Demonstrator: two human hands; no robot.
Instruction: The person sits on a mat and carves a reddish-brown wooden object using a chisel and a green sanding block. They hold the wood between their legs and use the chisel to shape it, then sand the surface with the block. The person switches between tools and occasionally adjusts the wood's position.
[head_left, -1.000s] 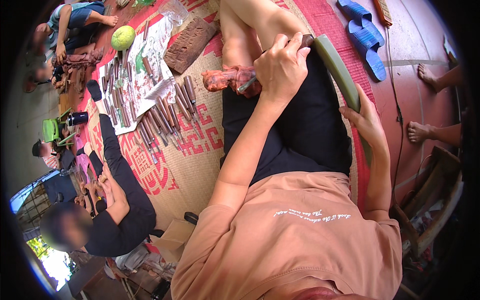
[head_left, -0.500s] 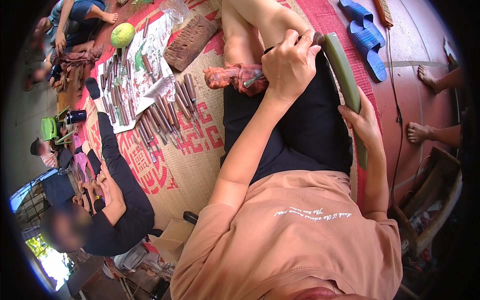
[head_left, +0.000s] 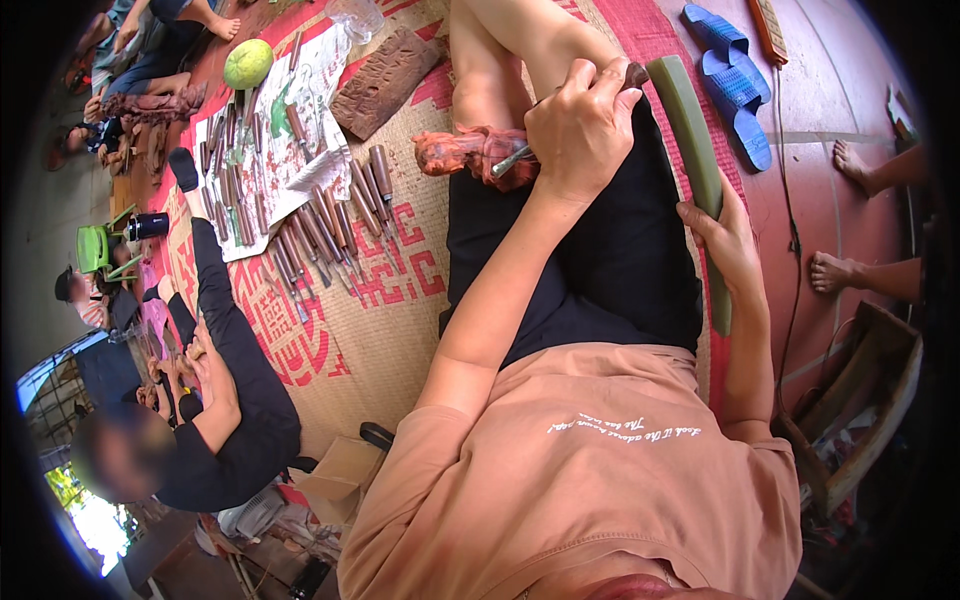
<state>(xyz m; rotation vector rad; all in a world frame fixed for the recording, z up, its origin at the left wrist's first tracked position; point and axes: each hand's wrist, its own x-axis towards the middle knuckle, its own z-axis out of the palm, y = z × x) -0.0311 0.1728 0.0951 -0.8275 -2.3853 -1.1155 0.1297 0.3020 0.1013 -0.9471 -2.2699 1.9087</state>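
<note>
My left hand (head_left: 578, 135) is closed round the dark wooden handle of a carving chisel (head_left: 512, 162); most of the handle is hidden in the fist, and its butt end shows beyond the thumb. The bright metal shaft slants down to a reddish-brown carved wooden figure (head_left: 455, 152), which lies across my thigh; the cutting tip is hard to make out. My right hand (head_left: 727, 240) grips the lower part of a long, curved green mallet bar (head_left: 690, 130). Its far end stands right beside the chisel's butt, with contact unclear.
Several wooden-handled chisels (head_left: 318, 235) lie on the patterned mat (head_left: 390, 335) and a stained white cloth (head_left: 325, 125) to the left. Nearby are a carved wood block (head_left: 385, 80) and a green fruit (head_left: 248, 64). Blue slippers (head_left: 735, 95) sit right; another person (head_left: 240, 420) sits left.
The chisel's metal shaft shows brighter and more plainly against the carved figure. The green bar's far end has shifted slightly up in view. Both hands keep their grips.
</note>
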